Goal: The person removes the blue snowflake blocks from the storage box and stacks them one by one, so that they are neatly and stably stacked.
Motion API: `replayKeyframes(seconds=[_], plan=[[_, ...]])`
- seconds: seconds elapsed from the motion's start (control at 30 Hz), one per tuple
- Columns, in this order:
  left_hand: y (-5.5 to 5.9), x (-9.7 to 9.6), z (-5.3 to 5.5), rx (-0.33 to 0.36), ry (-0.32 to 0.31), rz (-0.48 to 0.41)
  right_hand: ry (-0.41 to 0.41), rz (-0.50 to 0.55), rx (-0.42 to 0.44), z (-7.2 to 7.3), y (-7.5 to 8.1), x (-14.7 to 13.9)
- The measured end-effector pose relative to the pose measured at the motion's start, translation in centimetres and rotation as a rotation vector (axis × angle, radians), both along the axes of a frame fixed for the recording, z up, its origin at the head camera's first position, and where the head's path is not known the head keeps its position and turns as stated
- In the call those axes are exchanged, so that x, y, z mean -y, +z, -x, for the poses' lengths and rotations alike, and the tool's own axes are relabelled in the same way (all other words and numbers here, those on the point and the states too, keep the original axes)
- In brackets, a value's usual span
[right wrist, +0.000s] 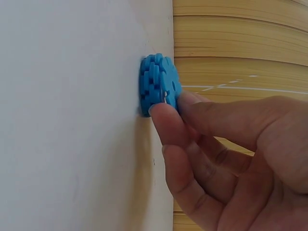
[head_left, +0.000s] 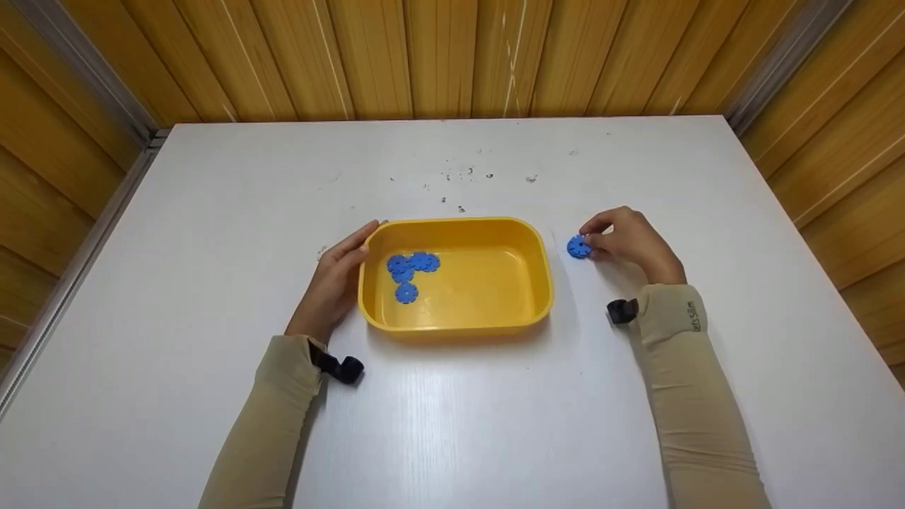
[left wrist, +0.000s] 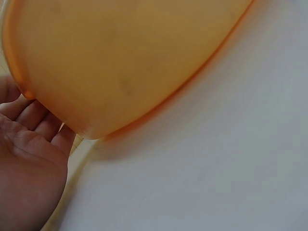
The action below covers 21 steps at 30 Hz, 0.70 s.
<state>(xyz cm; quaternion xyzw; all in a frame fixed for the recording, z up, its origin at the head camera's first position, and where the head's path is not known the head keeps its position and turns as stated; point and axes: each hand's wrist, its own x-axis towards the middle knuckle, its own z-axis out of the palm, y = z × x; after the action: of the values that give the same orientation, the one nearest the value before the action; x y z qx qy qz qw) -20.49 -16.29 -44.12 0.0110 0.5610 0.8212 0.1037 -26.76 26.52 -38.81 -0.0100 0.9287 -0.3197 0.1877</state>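
A yellow plastic tub stands on the white table, with several flat blue notched discs lying in its left part, some overlapping. My left hand grips the tub's left wall, thumb at the rim and fingers against the outside, as the left wrist view also shows. Right of the tub, a short stack of blue notched discs sits on the table. With thumb and forefinger, my right hand pinches the top disc of that stack at its near edge. The other fingers are bent below.
The white table has small dark marks behind the tub. Wood-patterned walls rise at the back and both sides. A small black wrist camera sits at my left cuff, another black camera at the right.
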Motion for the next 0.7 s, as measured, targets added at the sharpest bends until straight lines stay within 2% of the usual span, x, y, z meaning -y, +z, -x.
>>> replayKeyframes(seconds=[0.5,0.7], plan=[[0.06,0.07,-0.04,-0.002,0.004,0.026,0.014,-0.025,-0.045,-0.11,0.01,-0.11],[-0.08,0.04,0.04,-0.003,-0.001,-0.002,0.021,-0.016,-0.083,-0.25,0.27,-0.22]])
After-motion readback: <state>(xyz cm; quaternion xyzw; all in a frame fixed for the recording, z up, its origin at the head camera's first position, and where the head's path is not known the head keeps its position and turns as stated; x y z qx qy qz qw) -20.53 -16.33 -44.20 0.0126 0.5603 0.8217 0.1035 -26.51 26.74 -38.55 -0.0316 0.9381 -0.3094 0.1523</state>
